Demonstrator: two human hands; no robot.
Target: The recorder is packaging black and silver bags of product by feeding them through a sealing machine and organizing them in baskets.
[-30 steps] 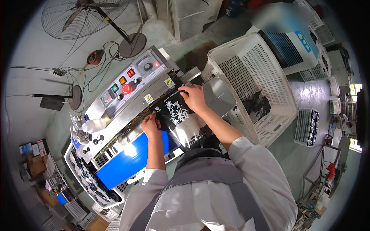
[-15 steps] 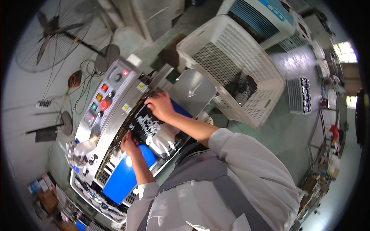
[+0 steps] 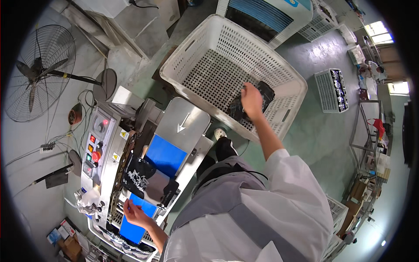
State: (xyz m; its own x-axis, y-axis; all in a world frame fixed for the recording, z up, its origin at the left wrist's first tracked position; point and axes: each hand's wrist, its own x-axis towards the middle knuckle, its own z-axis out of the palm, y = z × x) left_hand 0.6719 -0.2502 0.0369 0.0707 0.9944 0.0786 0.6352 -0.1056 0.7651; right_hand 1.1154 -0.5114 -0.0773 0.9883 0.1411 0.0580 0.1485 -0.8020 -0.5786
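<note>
My right hand [image 3: 251,101] reaches into a large white plastic crate [image 3: 293,105], over black printed bags [image 3: 266,92] on its floor. Its fingers are loosely bent and partly hidden; no bag shows lifted in it, and I cannot tell whether it touches one. My left hand [image 3: 135,214] is beside the sealing machine [image 3: 99,144], with fingers apart and nothing in them. Just beyond it, a black bag with white print [image 3: 139,175] lies across the blue belt [image 3: 166,153], its far edge along the machine's sealing slot.
A metal plate with a white arrow [image 3: 181,120] covers the belt's far end. A caged fan [image 3: 40,74] stands left, with cables on the floor. An air cooler [image 3: 262,19] stands behind the crate. Farther right is a smaller crate of packages [image 3: 329,92].
My right hand has left the printed bag on the belt and moved right into the crate. My left hand has come off the bag's near side. The view has shifted toward the crate.
</note>
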